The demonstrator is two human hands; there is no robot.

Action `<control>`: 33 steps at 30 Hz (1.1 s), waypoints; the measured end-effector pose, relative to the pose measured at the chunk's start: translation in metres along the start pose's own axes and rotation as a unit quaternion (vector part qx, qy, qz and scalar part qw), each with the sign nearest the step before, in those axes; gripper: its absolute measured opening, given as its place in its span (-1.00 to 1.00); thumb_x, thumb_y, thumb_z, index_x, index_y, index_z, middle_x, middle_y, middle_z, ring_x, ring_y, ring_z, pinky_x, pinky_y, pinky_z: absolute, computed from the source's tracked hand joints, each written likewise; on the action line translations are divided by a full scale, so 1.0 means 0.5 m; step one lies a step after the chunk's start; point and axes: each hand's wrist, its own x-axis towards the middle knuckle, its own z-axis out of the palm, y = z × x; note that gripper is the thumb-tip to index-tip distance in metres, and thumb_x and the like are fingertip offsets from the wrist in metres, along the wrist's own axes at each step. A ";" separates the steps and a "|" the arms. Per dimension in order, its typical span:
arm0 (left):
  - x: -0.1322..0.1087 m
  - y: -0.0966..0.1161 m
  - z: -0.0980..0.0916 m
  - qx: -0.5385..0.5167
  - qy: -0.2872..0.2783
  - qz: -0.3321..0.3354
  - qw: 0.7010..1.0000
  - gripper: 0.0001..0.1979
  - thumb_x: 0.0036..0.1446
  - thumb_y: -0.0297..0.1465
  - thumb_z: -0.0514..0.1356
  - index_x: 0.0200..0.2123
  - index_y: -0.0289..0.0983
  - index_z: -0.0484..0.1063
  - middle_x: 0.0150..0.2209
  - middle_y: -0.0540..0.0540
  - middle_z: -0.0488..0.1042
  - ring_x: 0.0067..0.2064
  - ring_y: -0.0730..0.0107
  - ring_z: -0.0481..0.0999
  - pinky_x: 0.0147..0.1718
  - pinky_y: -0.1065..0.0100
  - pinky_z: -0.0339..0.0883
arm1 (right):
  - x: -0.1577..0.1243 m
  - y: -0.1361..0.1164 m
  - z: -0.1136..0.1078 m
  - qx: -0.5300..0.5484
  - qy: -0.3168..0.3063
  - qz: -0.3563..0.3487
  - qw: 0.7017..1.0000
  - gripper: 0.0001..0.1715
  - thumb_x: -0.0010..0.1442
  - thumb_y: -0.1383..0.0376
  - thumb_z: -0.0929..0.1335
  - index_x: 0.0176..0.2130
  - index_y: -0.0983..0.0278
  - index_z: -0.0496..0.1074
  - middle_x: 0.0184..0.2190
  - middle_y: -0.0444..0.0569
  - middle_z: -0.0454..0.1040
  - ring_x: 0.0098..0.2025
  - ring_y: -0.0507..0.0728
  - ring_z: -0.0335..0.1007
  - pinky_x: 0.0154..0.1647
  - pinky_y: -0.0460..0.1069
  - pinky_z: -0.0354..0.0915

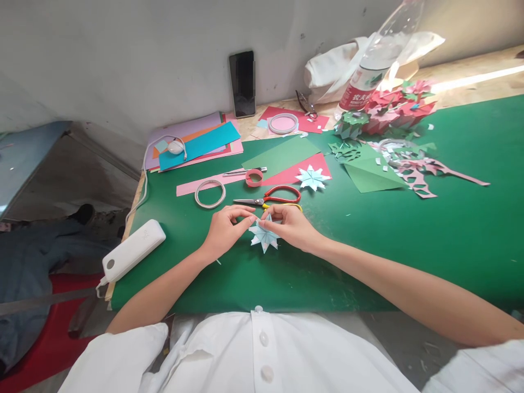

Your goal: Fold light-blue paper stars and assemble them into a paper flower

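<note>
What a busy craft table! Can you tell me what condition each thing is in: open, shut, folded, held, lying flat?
Light blue paper star: folded, pinched at its top by both hands.
Left hand: fingers closed on the star.
Right hand: fingers closed on the star.
Scissors: shut, lying flat.
Second paper star: finished, lying untouched.
Phone: screen dark, leaning on the wall.
Water bottle: tilted, leaning.

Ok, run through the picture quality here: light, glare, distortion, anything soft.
Head view: a bright sunlit streak washes out the far right of the wooden bench and glares through the plastic bottle; wide-angle bending curves the green mat edges and stretches the forearms; the left hand, right hand and pale blue paper star are sharp, with soft shadows beneath; the phone screen looks smeared.
</note>
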 end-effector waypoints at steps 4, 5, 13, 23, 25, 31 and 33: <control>-0.006 0.000 0.006 -0.014 -0.004 0.020 1.000 -0.89 0.10 -0.37 0.24 -0.39 -0.24 0.58 -0.13 -0.10 0.64 -0.13 0.29 0.57 -0.29 0.33 0.33 | 0.001 -0.003 -0.001 0.015 -0.004 -0.005 1.000 -0.52 -0.03 -0.04 0.49 -0.39 0.31 0.41 -0.52 -0.08 0.45 -0.49 0.01 0.30 -0.51 -0.08 0.19; -0.008 0.000 0.007 -0.019 -0.005 0.025 0.999 -0.90 0.10 -0.38 0.24 -0.32 -0.23 0.56 -0.13 -0.10 0.63 -0.15 0.31 0.58 -0.27 0.33 0.35 | 0.001 -0.003 -0.002 0.013 -0.003 -0.006 1.000 -0.52 -0.02 -0.04 0.48 -0.39 0.31 0.40 -0.52 -0.08 0.44 -0.49 0.00 0.29 -0.51 -0.09 0.19; -0.007 -0.002 0.000 0.079 -0.007 0.099 0.992 -0.76 0.08 -0.43 0.26 -0.14 -0.20 0.41 -0.17 -0.06 0.59 -0.16 0.34 0.52 -0.16 0.29 0.37 | -0.001 0.007 -0.001 -0.025 -0.005 -0.032 0.999 -0.63 0.07 0.04 0.43 -0.37 0.30 0.39 -0.57 -0.16 0.36 -0.54 -0.02 0.22 -0.53 -0.10 0.13; -0.005 -0.002 -0.003 0.141 -0.078 0.129 0.978 -0.91 0.20 -0.45 0.15 -0.38 -0.23 0.37 -0.20 -0.05 0.57 -0.08 0.29 0.45 -0.07 0.24 0.35 | -0.004 0.022 0.002 -0.159 0.010 -0.203 0.966 -0.82 0.22 0.21 0.34 -0.31 0.29 0.43 -0.51 -0.14 0.40 -0.52 -0.05 0.18 -0.53 -0.14 0.14; -0.005 -0.003 -0.007 0.170 -0.095 0.149 0.970 -0.88 0.23 -0.45 0.10 -0.38 -0.24 0.34 -0.21 -0.08 0.55 -0.07 0.27 0.43 -0.04 0.21 0.34 | -0.003 0.027 0.000 -0.190 0.017 -0.241 0.952 -0.86 0.24 0.23 0.34 -0.28 0.28 0.41 -0.46 -0.12 0.44 -0.49 -0.04 0.24 -0.52 -0.14 0.17; -0.007 -0.011 -0.011 0.294 -0.116 0.170 0.933 -0.85 0.26 -0.47 0.03 -0.33 -0.27 0.38 -0.12 -0.17 0.47 -0.01 0.17 0.37 -0.01 0.10 0.30 | 0.000 0.024 -0.021 -0.313 0.005 -0.336 0.888 -0.83 0.35 0.22 0.27 -0.11 0.25 0.36 -0.28 -0.01 0.54 -0.31 0.06 0.44 -0.31 -0.07 0.33; -0.007 -0.012 -0.013 0.341 -0.107 0.193 0.914 -0.83 0.25 -0.47 0.02 -0.31 -0.27 0.40 -0.14 -0.18 0.46 -0.04 0.15 0.38 -0.07 0.10 0.30 | 0.005 0.019 -0.033 -0.358 0.016 -0.337 0.871 -0.81 0.37 0.22 0.24 -0.10 0.25 0.35 -0.19 0.06 0.53 -0.19 0.13 0.46 -0.23 -0.02 0.35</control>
